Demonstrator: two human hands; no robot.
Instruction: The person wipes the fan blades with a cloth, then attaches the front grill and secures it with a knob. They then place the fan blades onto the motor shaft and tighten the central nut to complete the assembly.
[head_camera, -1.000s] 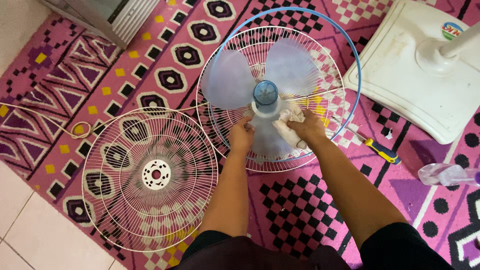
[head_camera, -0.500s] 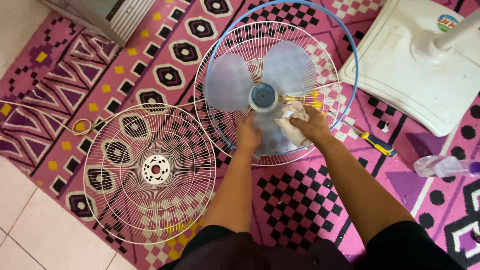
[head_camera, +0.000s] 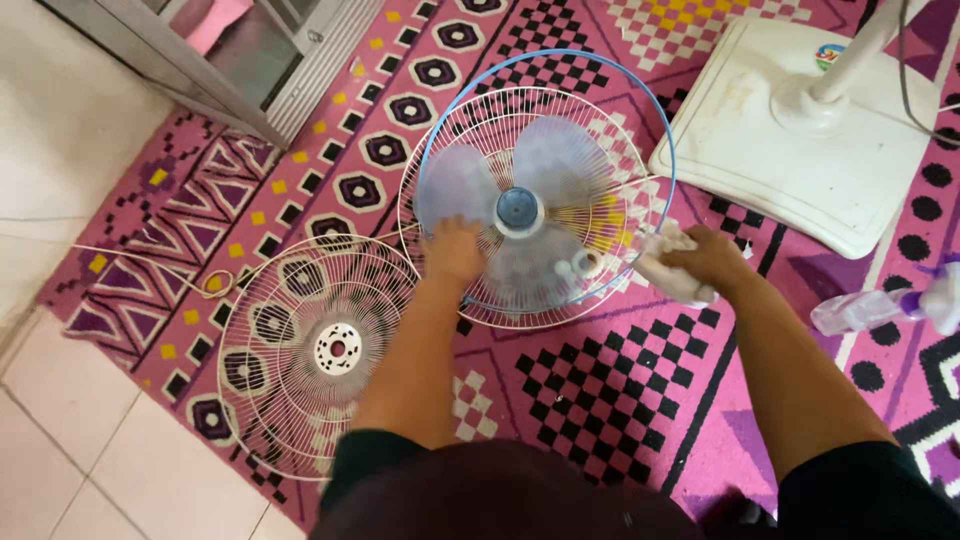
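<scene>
since half a second ago, the right hand has lifted its crumpled white cloth off the blade and out past the grille's blue rim. it stays clamped on the cloth, while the left hand rests fingers-down on the translucent blue fan blade, which lies in the wire grille on the pink carpet. the second grille lies apart to the left and the stand base sits bare, so reassembly looks undone.

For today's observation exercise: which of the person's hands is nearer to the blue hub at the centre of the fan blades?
Left. The left hand rests on the blades just beside the blue hub, lower left of it. The right hand, holding a cloth, is farther off at the grille's right edge.
</scene>
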